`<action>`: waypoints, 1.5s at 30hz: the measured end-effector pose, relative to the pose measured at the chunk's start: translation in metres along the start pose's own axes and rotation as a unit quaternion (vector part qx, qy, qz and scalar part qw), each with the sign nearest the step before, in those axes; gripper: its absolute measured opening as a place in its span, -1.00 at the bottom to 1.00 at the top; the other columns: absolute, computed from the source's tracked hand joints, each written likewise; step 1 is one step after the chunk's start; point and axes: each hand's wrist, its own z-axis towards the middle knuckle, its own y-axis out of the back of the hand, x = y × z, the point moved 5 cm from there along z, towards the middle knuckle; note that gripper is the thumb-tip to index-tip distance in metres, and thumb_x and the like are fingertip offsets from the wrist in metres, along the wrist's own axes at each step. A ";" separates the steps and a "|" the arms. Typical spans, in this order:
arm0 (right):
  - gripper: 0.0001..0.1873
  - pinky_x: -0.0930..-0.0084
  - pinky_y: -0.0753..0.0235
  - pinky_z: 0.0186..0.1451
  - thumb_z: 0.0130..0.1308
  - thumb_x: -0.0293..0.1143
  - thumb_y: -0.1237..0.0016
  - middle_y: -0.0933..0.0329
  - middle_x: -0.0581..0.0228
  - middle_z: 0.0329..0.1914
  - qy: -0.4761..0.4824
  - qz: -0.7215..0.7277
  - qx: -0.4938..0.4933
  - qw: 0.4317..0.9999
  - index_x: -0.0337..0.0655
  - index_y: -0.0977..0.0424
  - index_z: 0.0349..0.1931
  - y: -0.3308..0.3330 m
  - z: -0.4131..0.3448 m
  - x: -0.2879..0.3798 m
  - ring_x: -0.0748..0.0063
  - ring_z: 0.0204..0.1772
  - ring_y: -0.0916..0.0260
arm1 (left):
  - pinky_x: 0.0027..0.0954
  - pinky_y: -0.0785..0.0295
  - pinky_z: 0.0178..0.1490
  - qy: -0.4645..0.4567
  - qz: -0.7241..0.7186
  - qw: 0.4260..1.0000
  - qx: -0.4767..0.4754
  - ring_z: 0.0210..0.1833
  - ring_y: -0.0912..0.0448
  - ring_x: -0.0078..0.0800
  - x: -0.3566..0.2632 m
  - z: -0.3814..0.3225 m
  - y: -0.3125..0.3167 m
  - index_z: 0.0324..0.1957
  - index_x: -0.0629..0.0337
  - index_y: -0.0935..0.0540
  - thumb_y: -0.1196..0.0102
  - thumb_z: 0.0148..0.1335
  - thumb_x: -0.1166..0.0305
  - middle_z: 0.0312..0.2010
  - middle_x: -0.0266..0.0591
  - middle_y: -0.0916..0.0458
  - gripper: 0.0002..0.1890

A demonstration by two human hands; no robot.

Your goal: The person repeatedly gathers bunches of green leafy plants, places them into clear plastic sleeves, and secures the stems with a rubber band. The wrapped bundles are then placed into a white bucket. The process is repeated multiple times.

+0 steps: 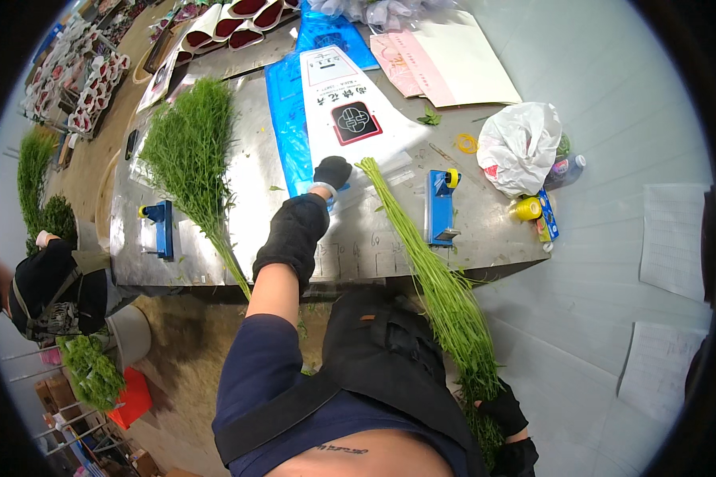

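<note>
My right hand (502, 408), in a black fingerless glove, grips a long bunch of green stems (429, 274) by its leafy end beside my hip. The bare cut ends lie on the metal table, pointing away from me. My left hand (332, 173), also gloved and with a white band at the wrist, rests curled at the near end of a white printed flower sleeve (328, 107). Whether its fingers pinch the sleeve is hidden. Blue plastic film (283, 119) lies under that sleeve. Another feathery green bunch (194, 143) lies on the table to the left.
Blue tape dispensers stand at right (440, 208) and left (164, 229) on the metal table (250, 179). A white plastic bag (519, 149), yellow rubber bands (467, 143) and paper sheets (453, 59) lie at the right. A co-worker (59, 286) is at the far left, near a bucket (130, 337).
</note>
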 end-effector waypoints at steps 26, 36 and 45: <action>-0.60 0.59 -0.37 -0.29 0.07 -0.23 -0.11 -0.44 0.40 -0.33 0.216 0.033 0.176 0.960 -0.27 -0.42 -0.13 -0.066 0.257 0.244 0.59 -0.32 -0.35 | -0.47 -0.40 -0.39 -0.081 -0.217 0.931 -0.283 -0.49 -0.53 -0.44 -0.154 -0.196 0.160 -0.39 0.21 -0.57 -0.18 -0.01 0.54 -0.42 -0.21 -0.58 -0.90; -0.66 0.36 -0.36 0.09 0.18 -0.35 0.00 -0.48 0.06 -0.07 0.323 -0.086 -0.026 0.942 -0.16 -0.43 -0.01 0.001 0.199 0.140 0.26 0.03 -0.39 | -0.34 -0.41 -0.37 -0.150 -0.230 0.948 -0.161 -0.39 -0.52 -0.27 -0.230 -0.289 0.198 -0.29 0.12 -0.57 -0.22 -0.08 0.48 -0.42 -0.24 -0.57 -0.78; -0.70 0.39 -0.38 0.01 0.18 -0.32 0.01 -0.49 0.10 -0.15 0.339 0.013 0.027 0.940 -0.20 -0.43 -0.09 -0.029 0.234 0.184 0.30 -0.06 -0.40 | -0.40 -0.43 -0.26 -0.192 -0.369 0.909 0.034 -0.32 -0.56 -0.29 -0.245 -0.271 0.185 -0.13 0.15 -0.54 -0.22 0.01 0.37 -0.30 -0.16 -0.58 -0.68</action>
